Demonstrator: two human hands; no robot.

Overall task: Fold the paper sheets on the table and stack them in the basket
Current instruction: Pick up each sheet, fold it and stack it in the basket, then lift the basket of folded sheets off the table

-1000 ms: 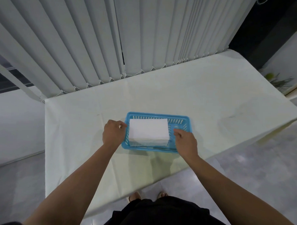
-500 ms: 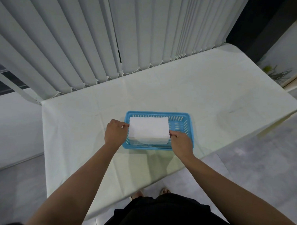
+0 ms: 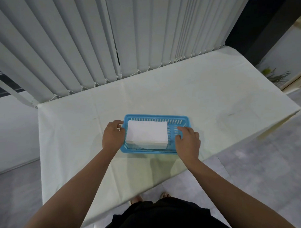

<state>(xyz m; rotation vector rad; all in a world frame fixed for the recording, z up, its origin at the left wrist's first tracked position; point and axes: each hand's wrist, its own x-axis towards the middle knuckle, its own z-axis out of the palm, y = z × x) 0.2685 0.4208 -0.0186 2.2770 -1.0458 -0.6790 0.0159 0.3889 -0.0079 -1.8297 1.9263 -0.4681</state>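
Both hands (image 3: pixel 113 138) (image 3: pixel 188 142) hide basket (image 3: pixel 156 116) ends beside paper stack (image 3: pixel 147 134).

Pale vertical blinds (image 3: pixel 90 48) hanging across the far side, slats linked along the bottom by a beaded chain just above the back edge of a table (image 3: pixel 189 91) draped in a cream cloth. Grey mottled floor (image 3: pixel 257 162) to the right and below, a plain white wall (image 3: pixel 11 126) to the left. Top right, a dark panel (image 3: pixel 257 27), with green plant leaves (image 3: pixel 275 77) beside a pale wood frame; soft, even, dim light throughout.
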